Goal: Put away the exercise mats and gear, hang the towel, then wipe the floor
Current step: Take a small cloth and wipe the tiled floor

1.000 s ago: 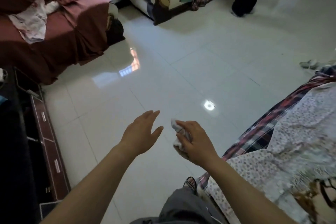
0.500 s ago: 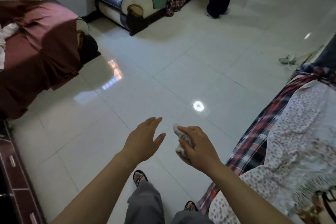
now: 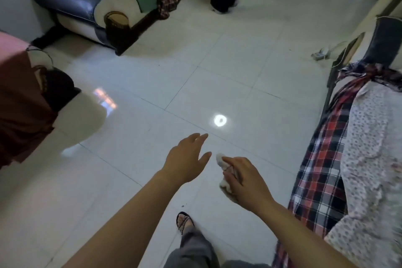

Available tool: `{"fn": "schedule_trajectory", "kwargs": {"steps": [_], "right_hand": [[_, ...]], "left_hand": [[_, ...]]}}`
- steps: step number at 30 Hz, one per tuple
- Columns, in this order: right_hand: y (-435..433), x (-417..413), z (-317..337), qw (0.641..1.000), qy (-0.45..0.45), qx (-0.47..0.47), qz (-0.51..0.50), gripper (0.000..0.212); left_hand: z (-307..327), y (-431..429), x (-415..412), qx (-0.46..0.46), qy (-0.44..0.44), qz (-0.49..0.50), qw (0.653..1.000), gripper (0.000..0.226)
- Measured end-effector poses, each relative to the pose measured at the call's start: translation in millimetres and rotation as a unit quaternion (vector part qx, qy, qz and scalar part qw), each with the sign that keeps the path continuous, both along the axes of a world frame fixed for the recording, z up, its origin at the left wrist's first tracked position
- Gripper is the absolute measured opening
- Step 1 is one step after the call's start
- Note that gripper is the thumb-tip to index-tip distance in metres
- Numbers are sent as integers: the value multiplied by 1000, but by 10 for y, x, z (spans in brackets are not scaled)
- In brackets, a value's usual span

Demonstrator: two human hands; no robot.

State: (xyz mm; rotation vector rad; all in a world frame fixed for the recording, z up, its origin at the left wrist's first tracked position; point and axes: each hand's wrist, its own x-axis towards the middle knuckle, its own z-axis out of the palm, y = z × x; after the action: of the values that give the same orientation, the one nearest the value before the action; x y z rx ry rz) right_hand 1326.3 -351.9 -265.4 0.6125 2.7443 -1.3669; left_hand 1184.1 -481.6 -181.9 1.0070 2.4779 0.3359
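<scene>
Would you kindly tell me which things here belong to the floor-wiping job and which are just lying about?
Job: white cloth, gripped by the right hand; open left hand; tiled floor.
Lying about: blue-and-cream sofa; plaid sheet; maroon cover; power strip on the floor.

White cloth [image 3: 224, 168], pale glossy floor [image 3: 217, 72]

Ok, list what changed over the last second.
A sandalled foot has stepped forward, the blue sofa is nearer, and the maroon-covered sofa has slid to the left edge. Nothing taken or let go. The right hand keeps its grip on the white cloth; the left hand stays open beside it.
</scene>
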Motion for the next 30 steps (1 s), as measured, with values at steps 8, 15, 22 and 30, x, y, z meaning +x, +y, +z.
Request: {"fn": "schedule_trajectory", "kwargs": {"steps": [8,15,22,30], "right_hand": [[265,-509,-658,999,-35,-21,-31,12],[1086,-904,-2320,993,-17,22,-112,33],[1862,-1353,-4758,985,-55,4,-161,24],[2432,-1584,-6799,982,-60,78,-163,33]], "left_hand": [[-590,368,-766,-15,-18,-22,999,55],[-2337,838,-1081,-12,-13,3,1000,53],[-4797,1440,-1278,-61,-11,-39,997,53],[-7411,1728,-1115,-6,-57,70,996,53]]}}
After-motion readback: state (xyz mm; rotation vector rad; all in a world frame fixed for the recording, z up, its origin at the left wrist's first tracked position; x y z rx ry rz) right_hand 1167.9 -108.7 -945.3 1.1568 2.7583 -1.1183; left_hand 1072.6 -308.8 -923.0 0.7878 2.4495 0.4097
